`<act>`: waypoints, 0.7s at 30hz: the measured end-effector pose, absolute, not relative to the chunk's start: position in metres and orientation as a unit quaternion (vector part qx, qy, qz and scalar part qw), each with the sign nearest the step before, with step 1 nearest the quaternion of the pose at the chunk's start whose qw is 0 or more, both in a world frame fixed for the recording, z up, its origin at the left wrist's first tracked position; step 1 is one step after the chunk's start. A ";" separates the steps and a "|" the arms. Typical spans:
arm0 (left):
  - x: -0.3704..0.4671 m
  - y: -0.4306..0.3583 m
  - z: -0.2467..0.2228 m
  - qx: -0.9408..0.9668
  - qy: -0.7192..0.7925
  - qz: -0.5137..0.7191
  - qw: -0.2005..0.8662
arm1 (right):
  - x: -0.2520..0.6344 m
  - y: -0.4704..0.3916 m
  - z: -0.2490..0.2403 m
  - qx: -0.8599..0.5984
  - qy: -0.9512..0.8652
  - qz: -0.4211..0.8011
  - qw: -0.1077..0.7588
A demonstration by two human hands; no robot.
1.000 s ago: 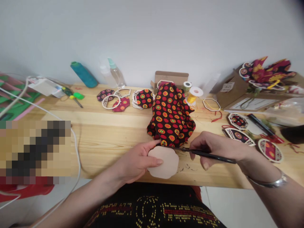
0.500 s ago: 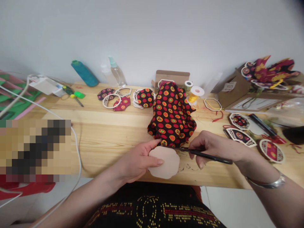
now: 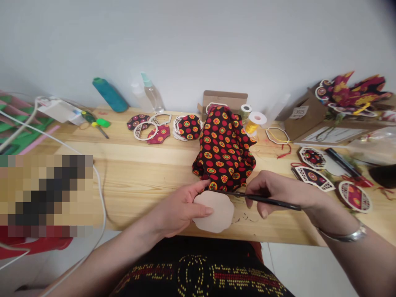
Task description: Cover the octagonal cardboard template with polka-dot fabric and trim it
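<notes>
My left hand (image 3: 188, 209) pinches a pale scallop-edged piece (image 3: 218, 216), thumb across its face and fingers behind it. Black fabric with red and yellow flower prints (image 3: 224, 144) spreads out beyond the piece, its near edge meeting the piece's upper rim. In my right hand (image 3: 267, 192) is a pair of black-handled scissors (image 3: 275, 201), gripped at the handles. Their blades lie along the top of the pale piece, against the fabric edge; the tips are hidden near my left fingers. Small dark scraps (image 3: 244, 218) lie on the wooden table just below the scissors.
At the back stand a small cardboard box (image 3: 225, 97), a yellow thread spool (image 3: 254, 123), a spray bottle (image 3: 153, 95) and a teal thread cone (image 3: 110, 95). A larger carton (image 3: 309, 119) and fabric-decorated ornaments (image 3: 354, 196) sit right. A white cable (image 3: 100, 185) crosses the left side.
The scissor handles have tilted very slightly, and the right wrist has shifted a little left. My left hand, the pale piece and the fabric stay nearly as they were.
</notes>
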State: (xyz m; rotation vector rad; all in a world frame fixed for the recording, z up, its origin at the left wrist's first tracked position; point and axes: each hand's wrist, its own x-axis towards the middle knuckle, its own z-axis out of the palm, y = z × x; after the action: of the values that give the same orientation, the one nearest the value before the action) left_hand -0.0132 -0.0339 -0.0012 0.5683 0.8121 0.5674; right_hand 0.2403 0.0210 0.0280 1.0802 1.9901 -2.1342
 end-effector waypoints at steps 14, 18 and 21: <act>-0.016 -0.035 -0.005 0.305 0.352 0.264 0.844 | 0.241 0.020 0.027 0.319 0.650 -0.690 0.007; -0.016 -0.035 -0.006 0.319 0.348 0.268 0.840 | 0.244 0.020 0.028 0.319 0.658 -0.682 0.009; -0.017 -0.035 -0.006 0.320 0.343 0.269 0.841 | 0.245 0.020 0.028 0.319 0.660 -0.680 0.014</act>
State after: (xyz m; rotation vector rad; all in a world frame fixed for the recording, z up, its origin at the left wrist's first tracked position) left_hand -0.0165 -0.0352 -0.0061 0.6768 0.7251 0.5683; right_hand 0.2449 0.0196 0.0284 0.9922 2.0555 -2.1188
